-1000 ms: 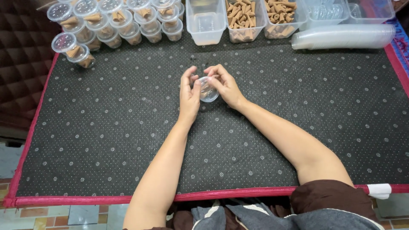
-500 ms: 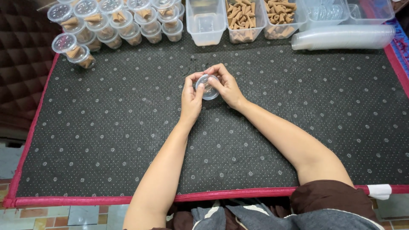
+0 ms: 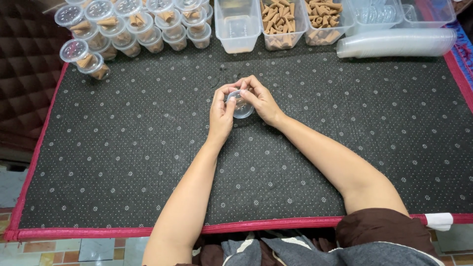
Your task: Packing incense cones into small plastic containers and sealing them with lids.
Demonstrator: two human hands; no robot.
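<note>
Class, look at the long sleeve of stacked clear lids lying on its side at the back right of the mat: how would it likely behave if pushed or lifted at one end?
The sleeve of lids lies as a rounded tube, so it would probably roll if nudged sideways. Thin clear plastic suggests it is light. Lifted at one end, the long stack may sag or bend.

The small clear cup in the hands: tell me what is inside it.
The small clear cup sits between the left hand and right hand, over the dotted black mat. The fingers cover most of it, so its contents cannot be made out.
</note>
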